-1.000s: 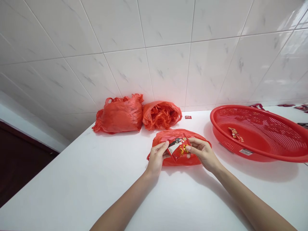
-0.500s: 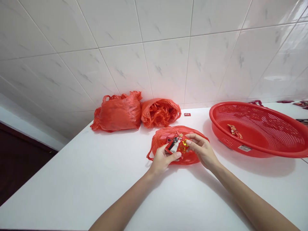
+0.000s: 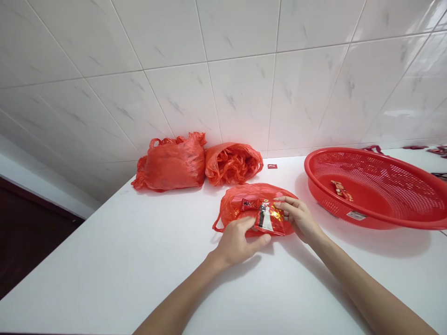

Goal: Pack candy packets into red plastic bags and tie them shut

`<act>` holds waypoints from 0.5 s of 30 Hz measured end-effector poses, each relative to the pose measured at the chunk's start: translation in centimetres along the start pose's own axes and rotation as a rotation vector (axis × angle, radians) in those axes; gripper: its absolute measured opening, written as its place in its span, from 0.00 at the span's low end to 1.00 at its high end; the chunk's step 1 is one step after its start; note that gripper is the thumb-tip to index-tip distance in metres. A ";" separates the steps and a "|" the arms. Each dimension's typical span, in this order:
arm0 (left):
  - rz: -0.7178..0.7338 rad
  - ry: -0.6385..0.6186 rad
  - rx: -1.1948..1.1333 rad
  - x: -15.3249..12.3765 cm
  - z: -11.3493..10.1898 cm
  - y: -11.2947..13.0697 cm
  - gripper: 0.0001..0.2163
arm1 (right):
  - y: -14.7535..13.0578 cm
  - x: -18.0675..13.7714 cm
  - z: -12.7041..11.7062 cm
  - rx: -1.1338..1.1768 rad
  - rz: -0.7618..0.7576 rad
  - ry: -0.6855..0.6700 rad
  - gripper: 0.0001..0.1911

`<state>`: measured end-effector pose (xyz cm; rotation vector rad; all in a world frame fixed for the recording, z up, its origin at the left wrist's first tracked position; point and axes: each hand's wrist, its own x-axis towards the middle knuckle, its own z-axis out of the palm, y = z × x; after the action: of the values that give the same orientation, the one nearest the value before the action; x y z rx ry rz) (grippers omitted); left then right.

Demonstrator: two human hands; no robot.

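Observation:
A shiny red packet (image 3: 268,217) with a black-and-white figure and gold print sits over the mouth of a red plastic bag (image 3: 226,204). My right hand (image 3: 298,218) has its fingers closed on the packet's right edge; its thumb is mostly hidden. At the packet's lower left, my left hand (image 3: 239,242) is open, thumb held apart and fingertips partly behind the packet's edge. A smaller dark red packet (image 3: 250,204) with black lettering lies in the bag just left of the larger one.
A bulky tied red bag (image 3: 174,165) and a crumpled red bag (image 3: 233,164) stand against the tiled wall. Near them lies a tiny red sachet (image 3: 272,166). On the right, a red plastic basket (image 3: 349,211) holds a gold-and-red wrapped piece (image 3: 341,190). More small red items lie behind it.
The packet has lowered onto the bag and turned flatter. My left hand has loosened from it, its thumb moving down and away. The smaller packet now shows more fully.

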<state>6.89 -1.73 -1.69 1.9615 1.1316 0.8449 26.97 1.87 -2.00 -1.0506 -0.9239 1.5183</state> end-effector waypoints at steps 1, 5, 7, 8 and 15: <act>0.034 -0.027 0.118 -0.1 -0.2 0.0 0.12 | 0.1 0.1 -0.2 -0.007 -0.005 0.020 0.19; 0.058 -0.157 0.330 -0.4 -0.4 -0.2 0.09 | 0.5 0.6 -0.6 -0.060 -0.064 0.069 0.21; 0.061 -0.220 0.354 -0.5 -0.4 -0.3 0.10 | 0.7 0.6 -0.7 -0.120 -0.094 0.070 0.22; 0.068 -0.242 0.363 -0.5 -0.5 -0.3 0.11 | 0.8 0.6 -0.6 -0.163 -0.111 0.072 0.23; 0.078 -0.202 0.336 -0.5 -1.3 -0.1 0.18 | 1.5 0.8 -0.7 -0.428 -0.273 0.041 0.18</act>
<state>5.62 -1.79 -1.19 2.3192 1.1388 0.5030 27.11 2.38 -3.78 -1.1922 -1.3412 1.0935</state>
